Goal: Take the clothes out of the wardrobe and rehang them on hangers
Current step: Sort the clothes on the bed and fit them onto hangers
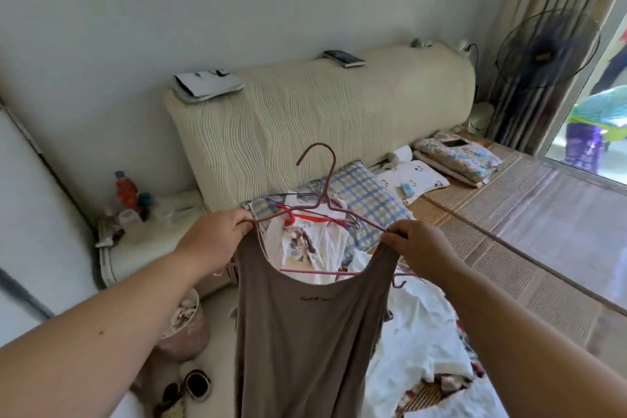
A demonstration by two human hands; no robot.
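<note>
The bedside table (142, 241) stands at far left, with a bin (183, 326) on the floor below it. The left hand (217, 232) pinches the left strap of the brown top (305, 332) together with the left end of the wire hanger (332, 180). The hanger's long axis runs level from hand to hand, hook upright and midway between them, so neither hand is nearer. The top hangs straight down, just over the edge of the bed (509, 214). The right hand (420, 248) grips the right strap against the hanger's right arm; that strap probably needs seating. Behind lie white clothes (305, 241) and spare hangers (315, 219), which could snag. There is open room above and toward the person.
</note>
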